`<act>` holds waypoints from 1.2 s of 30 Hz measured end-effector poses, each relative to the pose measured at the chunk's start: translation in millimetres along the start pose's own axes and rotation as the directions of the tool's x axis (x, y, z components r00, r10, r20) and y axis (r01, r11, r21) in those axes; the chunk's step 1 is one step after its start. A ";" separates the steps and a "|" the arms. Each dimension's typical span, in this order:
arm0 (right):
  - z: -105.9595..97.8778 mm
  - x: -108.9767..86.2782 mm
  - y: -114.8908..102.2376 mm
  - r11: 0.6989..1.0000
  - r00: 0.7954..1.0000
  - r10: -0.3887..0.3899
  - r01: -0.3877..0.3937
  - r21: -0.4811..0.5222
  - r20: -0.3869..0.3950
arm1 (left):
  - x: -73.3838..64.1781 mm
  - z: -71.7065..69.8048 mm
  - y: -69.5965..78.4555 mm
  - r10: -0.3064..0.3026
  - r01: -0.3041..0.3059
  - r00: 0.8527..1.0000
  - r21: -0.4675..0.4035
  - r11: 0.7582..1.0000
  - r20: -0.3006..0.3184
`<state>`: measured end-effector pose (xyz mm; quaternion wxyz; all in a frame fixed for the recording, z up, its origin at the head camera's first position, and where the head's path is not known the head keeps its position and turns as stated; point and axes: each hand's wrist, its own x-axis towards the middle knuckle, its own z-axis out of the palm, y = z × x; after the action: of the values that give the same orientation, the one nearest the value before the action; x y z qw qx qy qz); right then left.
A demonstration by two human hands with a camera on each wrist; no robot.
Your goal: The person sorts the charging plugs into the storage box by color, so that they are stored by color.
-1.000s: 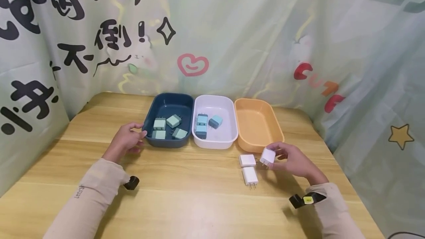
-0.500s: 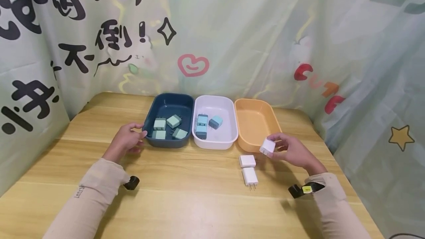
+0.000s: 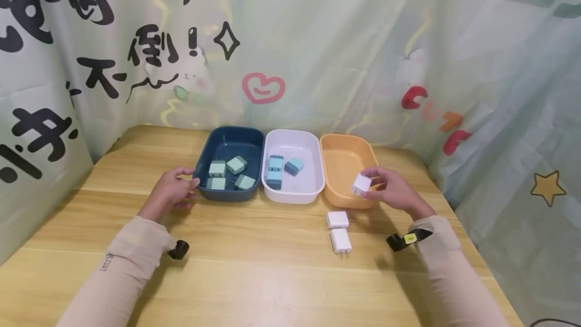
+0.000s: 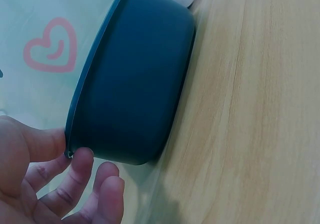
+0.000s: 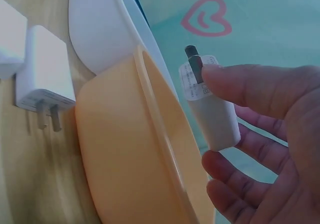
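My right hand (image 3: 394, 188) pinches a white charger (image 3: 361, 184) over the near part of the orange tray (image 3: 333, 197). In the right wrist view the metal prongs of that charger (image 5: 215, 116) stick out at its top, by the thumb. Two more white chargers lie on the table in front of the orange tray, one flat charger (image 3: 337, 219) behind a second charger (image 3: 341, 241) with its prongs toward me. My left hand (image 3: 170, 191) holds the rim of the dark blue tray (image 4: 135, 79) at its near left corner, between thumb and fingers.
Several pale green chargers (image 3: 217, 169) lie in the dark blue tray. The white tray (image 3: 295, 197) in the middle holds blue chargers (image 3: 274, 178). All three trays stand side by side on the wooden table (image 3: 254, 266), before a printed curtain (image 3: 317, 54).
My right hand has lifted the white charger from beside the other two and carried it away from me, over the orange tray. The left hand has stayed at the dark blue tray.
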<state>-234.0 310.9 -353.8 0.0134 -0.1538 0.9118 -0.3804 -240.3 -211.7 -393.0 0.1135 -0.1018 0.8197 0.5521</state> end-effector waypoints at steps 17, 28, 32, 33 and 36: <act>0.2 38.0 11.3 0.998 0.997 0.058 -0.060 0.028 0.052 | -0.9 -1.5 -2.4 -0.018 0.018 1.000 0.017 1.000 -0.005; -8.4 62.4 14.1 0.994 0.992 0.107 -0.105 -0.030 0.071 | 1.6 -0.3 6.0 -0.025 0.025 1.000 -0.005 1.000 -0.006; -7.6 74.3 15.9 0.994 0.990 0.109 -0.108 -0.014 0.088 | 1.4 -0.7 6.4 -0.030 0.030 1.000 -0.010 0.999 -0.004; -6.8 77.2 15.8 0.995 0.990 0.103 -0.103 -0.005 0.095 | 1.1 -0.9 6.1 -0.032 0.032 0.999 -0.008 0.999 -0.004; -4.3 86.7 17.2 0.994 0.988 0.105 -0.108 0.021 0.111 | 0.5 -2.0 4.4 -0.045 0.045 0.999 -0.002 0.999 -0.006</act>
<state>-321.9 300.1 -354.7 0.0857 -0.1255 0.9113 -0.3826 -242.1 -211.9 -388.6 0.1234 -0.1221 0.8171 0.5498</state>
